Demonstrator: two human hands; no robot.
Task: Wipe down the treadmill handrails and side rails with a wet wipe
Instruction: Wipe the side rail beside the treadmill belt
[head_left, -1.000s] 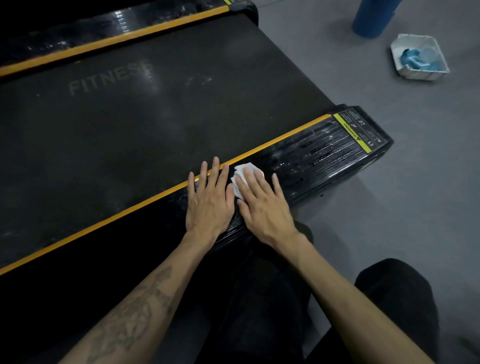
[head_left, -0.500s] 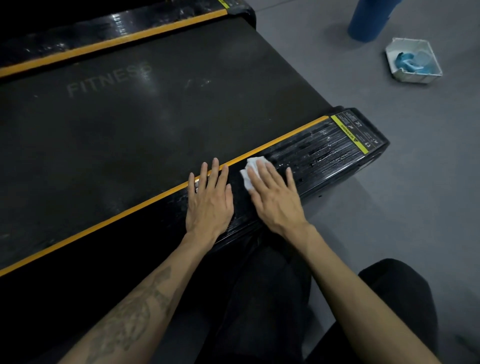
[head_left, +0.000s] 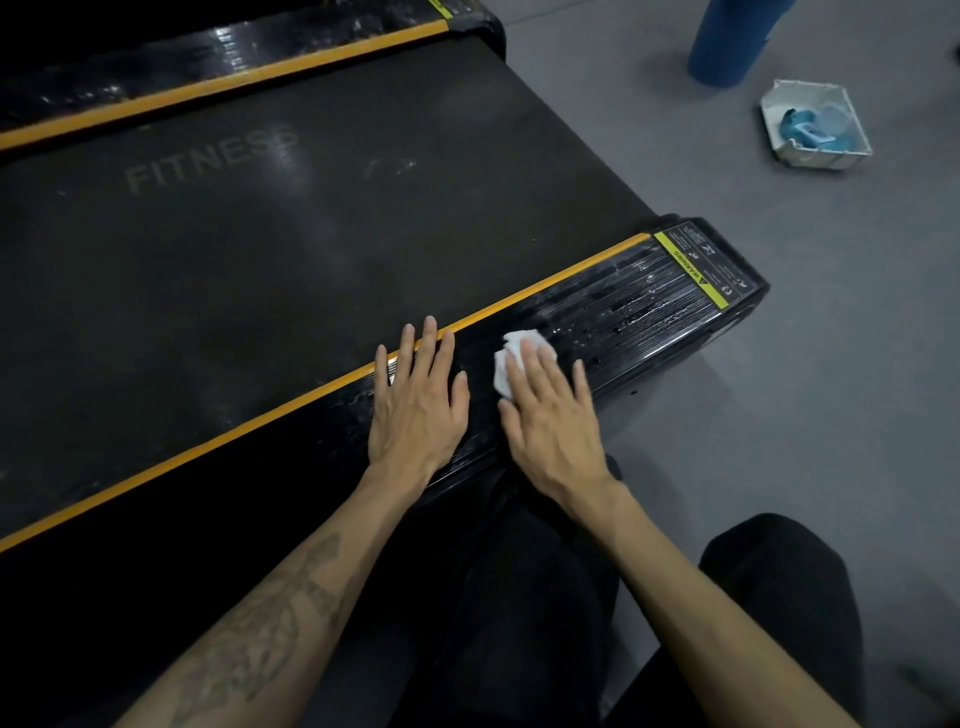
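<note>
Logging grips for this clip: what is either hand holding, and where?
Nothing gripped. Right hand presses the wet wipe flat under straight fingers; left hand rests on the side rail.

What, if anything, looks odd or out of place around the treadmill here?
Nothing stands out. The right hand presses the crumpled white wet wipe flat on the black ribbed side rail, which glistens wet near its end. The left hand rests flat beside it. A white square tray sits upright on the grey floor.

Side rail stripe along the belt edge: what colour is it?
Orange-yellow, running along the inner edge of the black side rail as a stripe; seen in the head view.
</note>
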